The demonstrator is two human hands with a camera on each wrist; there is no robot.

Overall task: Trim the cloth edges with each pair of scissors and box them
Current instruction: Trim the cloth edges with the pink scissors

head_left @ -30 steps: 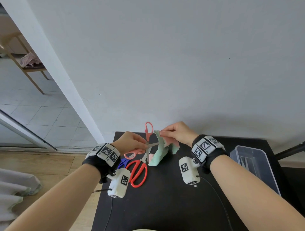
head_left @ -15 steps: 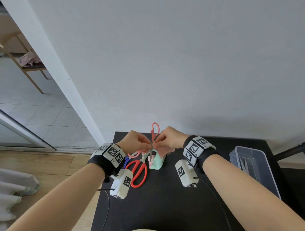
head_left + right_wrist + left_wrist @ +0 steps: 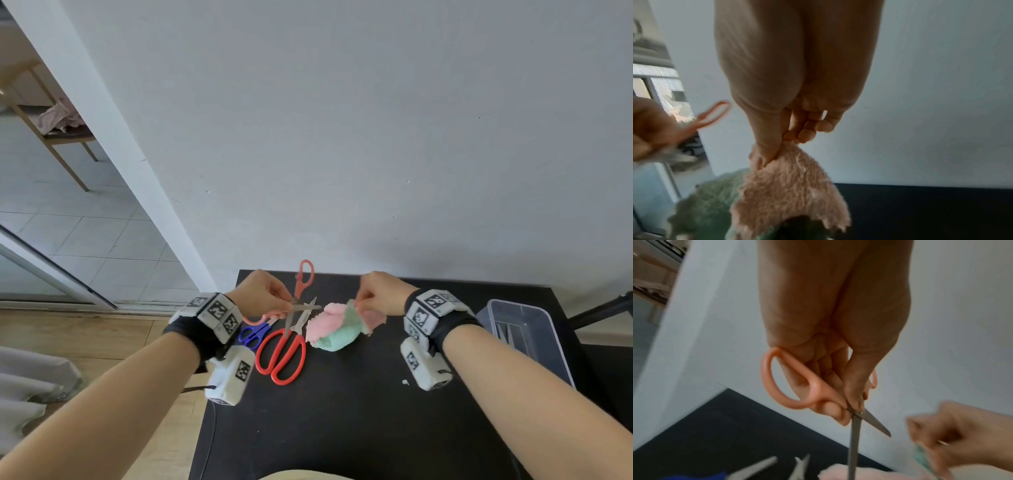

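Observation:
My left hand (image 3: 274,299) grips the pale orange scissors (image 3: 302,279) above the black table (image 3: 342,428), thumb and fingers near the pivot. In the left wrist view their steel blades (image 3: 856,436) stand apart with nothing between them. My right hand (image 3: 368,299) pinches the upper edge of a fluffy pink and mint-green cloth (image 3: 334,325), whose lower part rests on the table. The pinch on the pink cloth (image 3: 789,186) shows up close in the right wrist view. The blades point at the cloth from a short way to its left.
Red scissors (image 3: 282,354), small blue scissors (image 3: 254,334) and a pale-handled pair (image 3: 300,320) lie on the table under my left hand. A clear plastic box (image 3: 544,329) stands at the right edge. A small white scrap (image 3: 405,382) lies near my right wrist. The wall is close behind.
My hands, which met at the cloth half a second ago, have drawn apart. The cloth has moved right and down with my right hand, and the scissor blades now stand open.

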